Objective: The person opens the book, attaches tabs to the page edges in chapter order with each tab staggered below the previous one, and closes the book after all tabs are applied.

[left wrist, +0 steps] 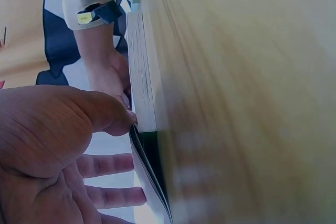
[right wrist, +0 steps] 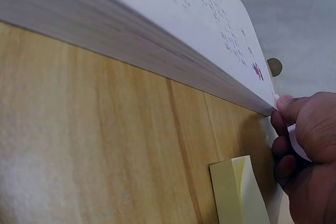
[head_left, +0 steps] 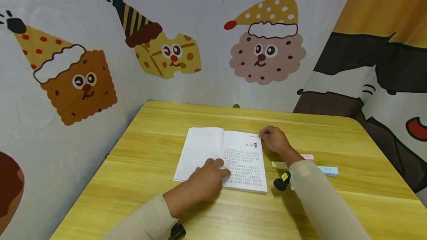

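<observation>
An open book (head_left: 245, 162) lies on the wooden table, its left page blank and its right page printed, with a small red figure near the top. My left hand (head_left: 208, 180) rests on the lower middle of the spread, fingers extended over the pages; the left wrist view has the thumb (left wrist: 115, 116) at the book's bottom edge. At the top right corner, my right hand (head_left: 275, 140) pinches a small pale pink sticky note (right wrist: 276, 98) between thumb and forefinger, against the page edge. The other right fingers are curled, with a pale strip of paper (right wrist: 298, 142) showing near the palm.
Right of the book lie a yellow sticky-note pad (head_left: 278, 165), a blue pad (head_left: 328, 170) and a pink pad (head_left: 307, 156), partly hidden by the right forearm. Black wrist cameras (head_left: 281, 181) are strapped on both sleeves. A cartoon-printed cloth (head_left: 213, 92) hangs behind the table.
</observation>
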